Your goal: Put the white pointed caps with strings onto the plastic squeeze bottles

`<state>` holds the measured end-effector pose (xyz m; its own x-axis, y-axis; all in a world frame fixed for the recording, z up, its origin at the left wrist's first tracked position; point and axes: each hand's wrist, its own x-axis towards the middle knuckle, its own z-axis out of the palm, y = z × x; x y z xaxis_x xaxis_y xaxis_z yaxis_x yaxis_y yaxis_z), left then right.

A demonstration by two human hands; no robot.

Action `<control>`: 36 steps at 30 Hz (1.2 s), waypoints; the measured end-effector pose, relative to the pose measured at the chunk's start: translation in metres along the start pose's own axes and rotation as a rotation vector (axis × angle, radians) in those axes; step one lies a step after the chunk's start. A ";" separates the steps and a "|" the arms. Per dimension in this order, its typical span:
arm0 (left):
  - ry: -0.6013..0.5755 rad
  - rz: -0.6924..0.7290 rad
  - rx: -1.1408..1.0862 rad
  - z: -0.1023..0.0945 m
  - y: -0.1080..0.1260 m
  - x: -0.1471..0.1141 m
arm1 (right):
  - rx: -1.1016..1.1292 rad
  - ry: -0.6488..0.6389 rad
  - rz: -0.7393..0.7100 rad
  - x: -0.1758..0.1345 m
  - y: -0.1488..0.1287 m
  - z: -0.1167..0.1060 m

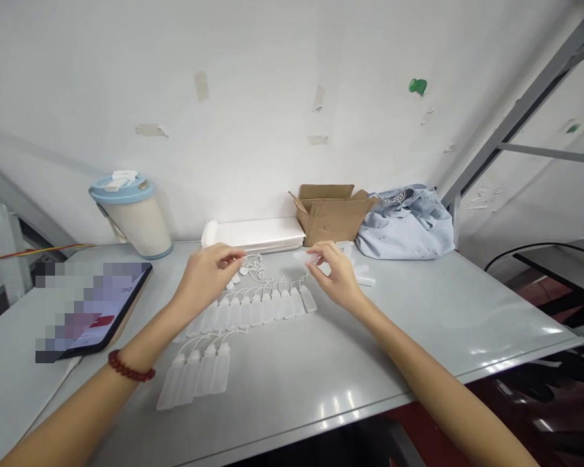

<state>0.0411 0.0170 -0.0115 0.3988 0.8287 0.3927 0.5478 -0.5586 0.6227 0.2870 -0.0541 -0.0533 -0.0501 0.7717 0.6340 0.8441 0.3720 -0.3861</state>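
My left hand (208, 275) is closed in a pinch beside a small pile of white caps and cords (255, 267); whatever its fingertips hold is too small to make out. Across from it, my right hand (338, 275) pinches a small translucent plastic bottle (302, 257) between thumb and fingers, partly hidden by them. Below the hands lies a row of translucent flat bottles (267, 308) with white cords at their tops. A shorter row of corded bottles (194, 376) lies nearer the front. Loose translucent bottles (363, 271) lie behind my right hand.
Along the wall stand a stack of white sheets or packets (257, 232), an open cardboard box (338, 219) and a light blue cloth bundle (409, 227). A cream tumbler with a blue lid (139, 217) and a tablet (107, 311) with a cable are on the left.
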 end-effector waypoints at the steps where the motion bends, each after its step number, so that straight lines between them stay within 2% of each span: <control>1: 0.003 -0.066 -0.075 -0.001 0.002 -0.006 | 0.222 0.046 0.068 -0.002 -0.010 0.000; 3: 0.000 -0.187 -0.233 -0.002 0.006 -0.018 | 0.620 0.037 0.210 -0.005 -0.031 0.000; 5: 0.009 -0.249 -0.346 -0.002 0.011 -0.029 | 0.883 -0.039 0.332 -0.009 -0.051 0.001; 7: 0.032 -0.290 -0.416 -0.002 0.016 -0.036 | 1.035 -0.111 0.388 -0.013 -0.067 0.003; 9: 0.024 -0.306 -0.473 0.000 0.021 -0.042 | 1.093 -0.153 0.388 -0.017 -0.076 0.004; 16: 0.014 -0.254 -0.574 0.005 0.029 -0.057 | 1.067 -0.215 0.424 -0.021 -0.076 0.011; 23: 0.074 0.013 -0.405 0.012 0.029 -0.061 | 1.014 -0.263 0.453 -0.026 -0.074 0.011; 30: 0.062 0.138 -0.278 0.015 0.028 -0.063 | 0.911 -0.316 0.342 -0.028 -0.076 0.011; 36: 0.071 0.230 -0.247 0.017 0.030 -0.065 | 0.828 -0.300 0.244 -0.030 -0.077 0.011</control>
<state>0.0438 -0.0542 -0.0301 0.4345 0.6870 0.5824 0.2513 -0.7134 0.6541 0.2181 -0.1005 -0.0503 -0.1548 0.9363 0.3153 0.2024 0.3425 -0.9175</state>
